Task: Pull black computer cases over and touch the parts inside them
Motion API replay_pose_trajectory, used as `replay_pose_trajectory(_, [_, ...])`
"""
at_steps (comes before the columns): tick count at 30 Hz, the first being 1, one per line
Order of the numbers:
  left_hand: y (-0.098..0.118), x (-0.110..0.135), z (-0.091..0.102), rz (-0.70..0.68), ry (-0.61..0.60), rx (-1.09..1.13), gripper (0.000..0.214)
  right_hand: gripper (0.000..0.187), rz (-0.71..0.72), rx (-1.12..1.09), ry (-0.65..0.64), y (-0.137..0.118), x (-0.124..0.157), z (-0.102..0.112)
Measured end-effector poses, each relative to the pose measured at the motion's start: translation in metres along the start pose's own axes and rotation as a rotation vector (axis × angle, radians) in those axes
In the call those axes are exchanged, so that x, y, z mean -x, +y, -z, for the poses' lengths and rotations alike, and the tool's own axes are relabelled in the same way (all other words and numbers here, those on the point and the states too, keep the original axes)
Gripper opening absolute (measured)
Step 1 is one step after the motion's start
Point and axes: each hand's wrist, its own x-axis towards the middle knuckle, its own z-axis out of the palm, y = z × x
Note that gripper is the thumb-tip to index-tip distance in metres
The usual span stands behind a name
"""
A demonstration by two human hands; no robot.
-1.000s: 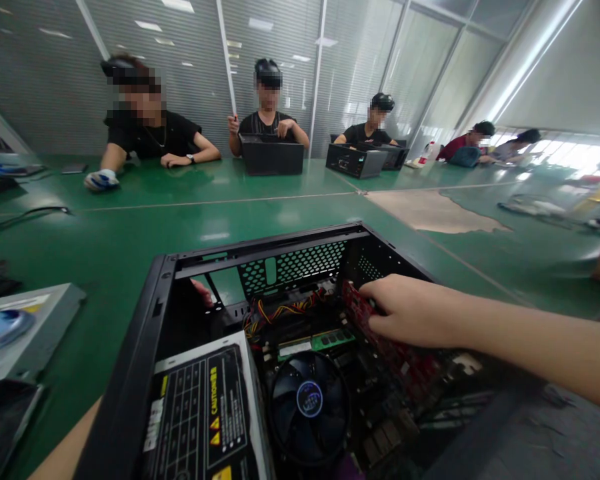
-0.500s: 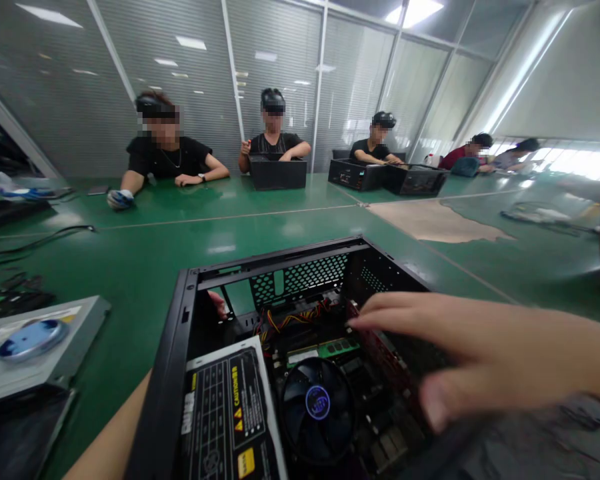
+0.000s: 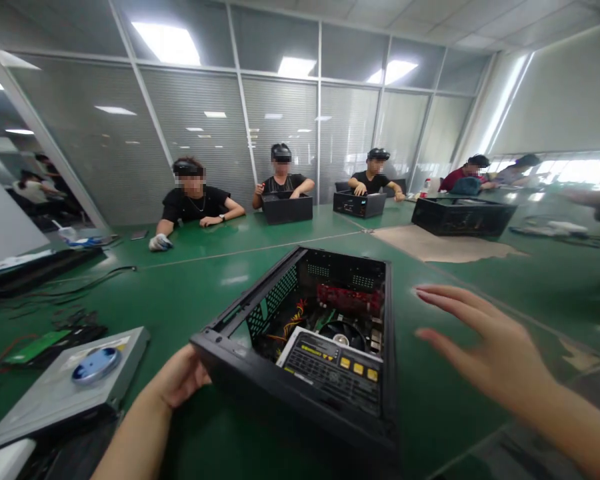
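An open black computer case lies on the green table, turned at an angle. Inside it show a power supply with a yellow-and-black label, a round cooling fan, a red card and coloured wires. My left hand grips the case at its near left corner, with the fingertips partly hidden behind the case. To the right of the case, my right hand hovers apart from it, fingers spread and holding nothing.
At left a silver disc drive bears a shiny blue round object, beside a green circuit board. Across the table, people sit with other black cases. Cardboard lies at the right. Another person's hand shows at the right edge.
The case has turned counter-clockwise, bringing the power supply to the near side. My right hand moved from over the case to its right. Across the table, one case shifted right. The view tilted up.
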Motion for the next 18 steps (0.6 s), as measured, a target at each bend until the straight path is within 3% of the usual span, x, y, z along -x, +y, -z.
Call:
replay_pose_trajectory(3, [-0.007,-0.001,0.002,0.026,-0.034,0.049,0.021,0.078,-0.211,-0.338,-0.106,-0.02,0.037,-0.03])
replay_pose_trajectory(6, [-0.005,-0.009,-0.007,-0.083,0.027,0.168,0.028,0.077,-0.314,-0.538,-0.21,-0.041,0.051,-0.075])
replay_pose_trajectory(9, [0.0,-0.019,-0.009,-0.325,0.276,0.28,0.035,0.076,-0.353,-0.567,-0.261,-0.048,0.051,-0.107])
replay_pose_trajectory(12, [0.002,-0.029,0.002,-0.641,0.589,0.327,0.035,0.097,-0.294,-0.536,-0.223,-0.053,0.049,-0.121])
replay_pose_trajectory(15, [-0.002,-0.034,0.016,-0.804,0.767,0.291,0.038,0.124,-0.232,-0.514,-0.182,-0.058,0.02,-0.144])
replay_pose_trajectory(18, [-0.007,-0.037,0.02,-0.881,0.847,0.106,0.048,0.129,-0.278,-0.529,-0.238,-0.061,-0.062,-0.193])
